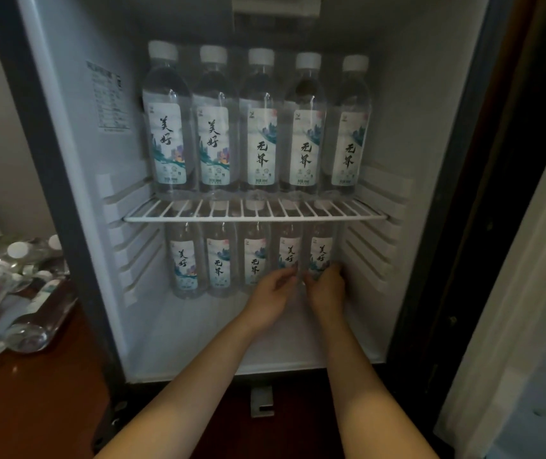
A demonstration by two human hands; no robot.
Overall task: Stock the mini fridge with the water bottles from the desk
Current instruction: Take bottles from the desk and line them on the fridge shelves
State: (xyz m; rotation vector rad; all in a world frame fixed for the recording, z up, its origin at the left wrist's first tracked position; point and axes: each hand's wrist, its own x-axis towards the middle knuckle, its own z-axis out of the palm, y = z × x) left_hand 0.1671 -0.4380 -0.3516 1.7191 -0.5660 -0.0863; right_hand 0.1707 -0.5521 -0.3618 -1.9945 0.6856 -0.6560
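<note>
The mini fridge (76, 180) stands open. On its white wire shelf (255, 217) several clear water bottles (260, 127) with white caps and pale labels stand in a row. Below it, several more bottles (218, 263) stand on the fridge floor. My left hand (273, 294) curls its fingers round the fourth bottle (289, 251) of that lower row. My right hand (326, 286) grips the rightmost bottle (321, 251) low on its body. Both bottles are upright and their bases are hidden behind my hands.
Left of the fridge, several shrink-wrapped water bottles (16, 293) lie on a dark wooden desk (33, 402). The fridge door edge (457, 193) and a dark cabinet frame stand at the right. A pale curtain (529, 293) hangs at the far right.
</note>
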